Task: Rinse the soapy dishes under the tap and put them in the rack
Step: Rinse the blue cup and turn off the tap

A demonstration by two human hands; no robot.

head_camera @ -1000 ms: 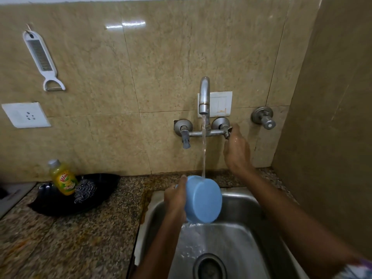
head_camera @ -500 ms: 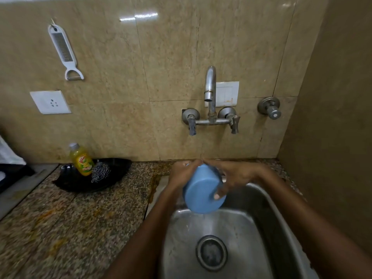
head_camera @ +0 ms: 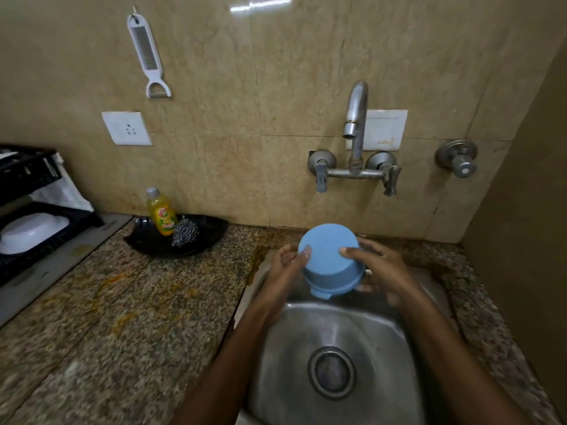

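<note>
A light blue bowl (head_camera: pixel 329 259) is held upside down, base towards me, over the back rim of the steel sink (head_camera: pixel 383 332). My left hand (head_camera: pixel 283 268) grips its left side and my right hand (head_camera: pixel 379 265) grips its right side, thumbs on the base. The tap (head_camera: pixel 356 118) above is dry, no water runs from it. A black dish rack (head_camera: pixel 27 191) stands at the far left, with a white dish (head_camera: pixel 30 230) on its lower tier.
A black tray (head_camera: pixel 153 243) by the wall holds a yellow dish-soap bottle (head_camera: pixel 161 213) and a steel scrubber (head_camera: pixel 184 233). Granite counter (head_camera: pixel 122 317) lies between sink and rack. A grater (head_camera: pixel 147 53) and a socket (head_camera: pixel 127 128) are on the wall; a side wall (head_camera: pixel 527 210) closes the right.
The water stopped: my right hand left the tap handle and came down onto the bowl. Both hands turned the bowl base-up and lifted it a little; my view swung left, showing the rack.
</note>
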